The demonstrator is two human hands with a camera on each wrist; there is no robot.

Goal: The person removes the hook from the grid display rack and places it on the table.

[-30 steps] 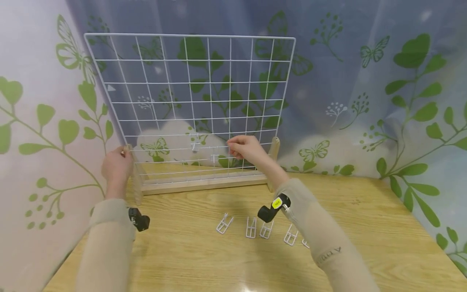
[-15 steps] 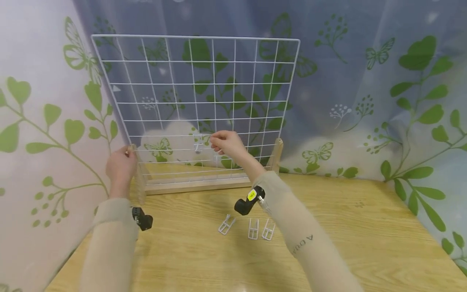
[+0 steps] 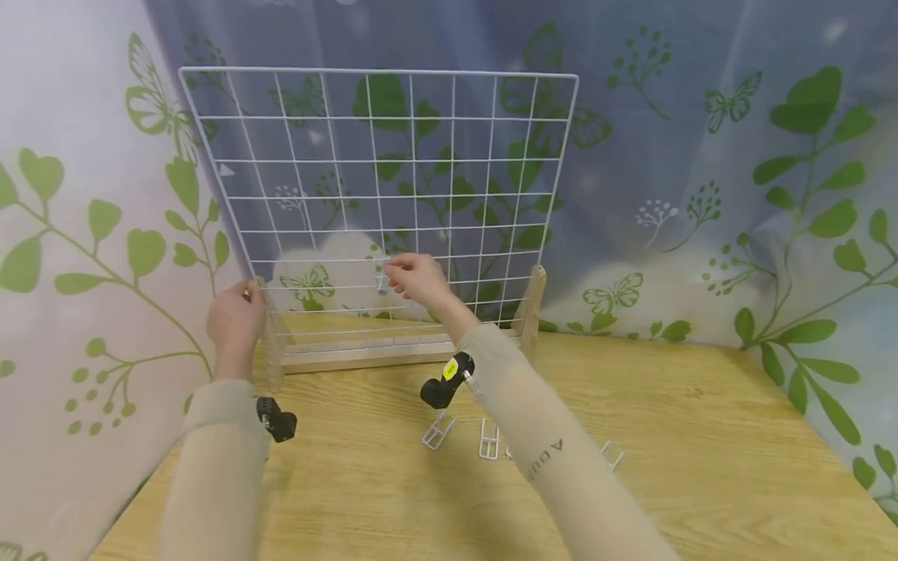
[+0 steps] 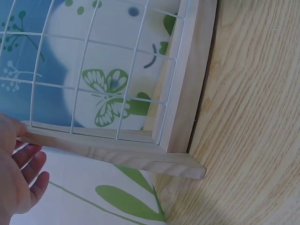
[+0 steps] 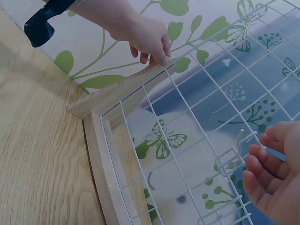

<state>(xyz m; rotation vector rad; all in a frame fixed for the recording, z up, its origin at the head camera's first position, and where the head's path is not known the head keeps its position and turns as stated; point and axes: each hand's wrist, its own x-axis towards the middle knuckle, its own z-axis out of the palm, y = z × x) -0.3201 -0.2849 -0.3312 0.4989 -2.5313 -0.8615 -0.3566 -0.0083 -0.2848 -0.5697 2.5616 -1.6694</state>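
A white wire grid panel (image 3: 337, 161) leans back in a wooden stand (image 3: 365, 359). My left hand (image 3: 237, 323) grips the top of the stand's left upright (image 4: 117, 157), its thumb over the wood and fingers curled beneath. At the lower middle of the grid hangs a white wire hook (image 5: 230, 158) with a prong jutting out. My right hand (image 5: 276, 173) pinches at this hook's outer end with thumb and forefinger, the other fingers curled. A second wire hook (image 5: 212, 218) shows lower on the grid, partly cut off in the right wrist view.
Several loose white wire hooks lie on the wooden table (image 3: 337, 483) before the stand, including one at the left (image 3: 438, 431), another beside it (image 3: 489, 440) and one right of my sleeve (image 3: 612, 455). A patterned curtain (image 3: 652, 156) stands behind.
My right hand has moved left across the grid, from the right of the hanging hook to the hook itself. The left hand keeps its grip on the upright.
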